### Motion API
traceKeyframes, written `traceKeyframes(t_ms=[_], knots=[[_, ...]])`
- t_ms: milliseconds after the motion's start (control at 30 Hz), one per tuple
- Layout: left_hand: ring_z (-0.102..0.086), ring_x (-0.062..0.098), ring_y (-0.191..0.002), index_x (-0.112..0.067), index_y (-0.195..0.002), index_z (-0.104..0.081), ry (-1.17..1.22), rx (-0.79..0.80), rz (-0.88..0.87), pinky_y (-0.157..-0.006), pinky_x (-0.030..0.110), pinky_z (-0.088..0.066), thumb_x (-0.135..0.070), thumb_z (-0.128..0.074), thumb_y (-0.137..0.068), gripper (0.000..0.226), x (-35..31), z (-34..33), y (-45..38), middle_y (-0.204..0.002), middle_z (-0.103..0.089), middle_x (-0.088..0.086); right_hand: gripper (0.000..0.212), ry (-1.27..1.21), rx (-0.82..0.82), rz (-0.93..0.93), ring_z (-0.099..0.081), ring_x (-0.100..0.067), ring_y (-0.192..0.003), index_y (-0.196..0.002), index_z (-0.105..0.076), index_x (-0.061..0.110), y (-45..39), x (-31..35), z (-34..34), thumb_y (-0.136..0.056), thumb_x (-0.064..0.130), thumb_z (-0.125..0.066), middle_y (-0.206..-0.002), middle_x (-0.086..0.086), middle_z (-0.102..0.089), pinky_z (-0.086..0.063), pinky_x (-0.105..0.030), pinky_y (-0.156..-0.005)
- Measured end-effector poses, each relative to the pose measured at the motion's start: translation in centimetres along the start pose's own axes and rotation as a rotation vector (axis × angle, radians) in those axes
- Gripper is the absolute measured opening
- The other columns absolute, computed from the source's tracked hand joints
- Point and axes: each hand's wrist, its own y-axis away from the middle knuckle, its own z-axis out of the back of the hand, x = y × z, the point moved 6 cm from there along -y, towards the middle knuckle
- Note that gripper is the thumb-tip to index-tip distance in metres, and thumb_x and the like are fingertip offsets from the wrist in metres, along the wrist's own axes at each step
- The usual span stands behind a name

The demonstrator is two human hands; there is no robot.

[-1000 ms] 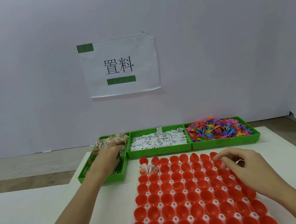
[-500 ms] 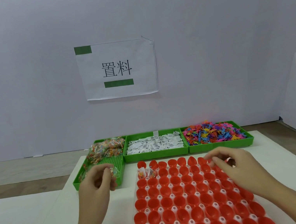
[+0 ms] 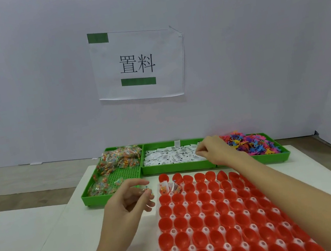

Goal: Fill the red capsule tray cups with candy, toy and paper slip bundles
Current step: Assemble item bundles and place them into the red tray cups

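Observation:
A red capsule tray [image 3: 221, 220] with several rows of cups lies in front of me. Two cups at its far left corner hold candy packets [image 3: 170, 187]. My left hand [image 3: 127, 203] hovers just left of that corner and pinches a small clear candy packet [image 3: 145, 190] in its fingertips. My right hand [image 3: 214, 150] reaches over the middle green bin of white paper slips [image 3: 171, 157], fingers curled and pinching at slips near its right end. The left green bin holds candy packets [image 3: 120, 160]. The right green bin holds colourful plastic toys [image 3: 252, 144].
The three green bins [image 3: 176, 169] stand in a row at the table's far edge, before a white wall with a paper sign [image 3: 137, 64]. A white table surface [image 3: 27, 245] spreads to the left of the tray.
My left hand came back from the candy bin with a packet toward the tray's corner. My right hand left the tray's right side and moved up into the paper slip bin.

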Motion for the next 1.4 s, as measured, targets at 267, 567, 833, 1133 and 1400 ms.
traceKeyframes(t_ms=[267,567,833,1133,1400], knots=[[-0.074,0.025,-0.071,-0.025,-0.096,-0.067,0.030,-0.029,-0.007,-0.064,0.026,-0.059,-0.007,-0.073,-0.091,0.020,-0.1,0.3,-0.3,-0.082,-0.076,0.011,0.026,0.077,0.014,-0.071,-0.071,-0.018,-0.074,-0.087,-0.080,0.005,-2.2,-0.6,-1.8,-0.086,0.031,-0.080,-0.088,-0.007,-0.078,-0.061,-0.037,-0.079],[-0.074,0.026,-0.072,-0.021,-0.098,-0.067,0.007,-0.020,0.005,-0.066,0.027,-0.060,-0.006,-0.073,-0.091,0.018,0.1,0.3,-0.2,-0.083,-0.076,0.011,0.026,0.235,-0.099,-0.044,-0.057,-0.022,-0.059,-0.063,-0.059,0.008,-1.6,0.6,-1.6,-0.088,0.003,-0.064,-0.060,-0.005,-0.058,-0.058,-0.039,-0.064],[-0.074,0.028,-0.067,-0.017,-0.099,-0.067,0.012,-0.034,0.034,-0.055,0.031,-0.058,-0.008,-0.075,-0.090,0.015,-0.5,0.4,-0.2,-0.082,-0.076,0.011,0.016,0.018,-0.092,-0.011,-0.058,-0.008,-0.063,-0.093,-0.079,0.009,-1.5,0.5,-1.1,-0.094,0.024,-0.072,-0.090,-0.005,-0.077,-0.050,-0.030,-0.069],[-0.077,0.032,-0.077,-0.025,-0.097,-0.069,0.172,-0.006,0.059,-0.068,0.029,-0.063,-0.005,-0.074,-0.089,0.022,-2.2,-0.2,0.2,-0.087,-0.077,0.015,0.015,-0.376,-0.279,-0.049,-0.069,-0.006,-0.068,-0.096,-0.078,0.013,3.1,0.3,2.4,-0.099,0.020,-0.065,-0.079,0.003,-0.075,-0.055,-0.019,-0.072],[-0.078,0.032,-0.086,-0.015,-0.101,-0.068,0.270,0.096,0.066,-0.071,0.030,-0.063,-0.011,-0.078,-0.084,0.020,-5.4,-2.3,1.7,-0.088,-0.079,0.016,0.011,-0.545,-0.051,0.136,-0.072,-0.004,-0.085,-0.091,-0.079,0.034,13.7,2.7,4.2,-0.093,0.025,-0.073,-0.088,0.013,-0.077,-0.055,-0.016,-0.080]])
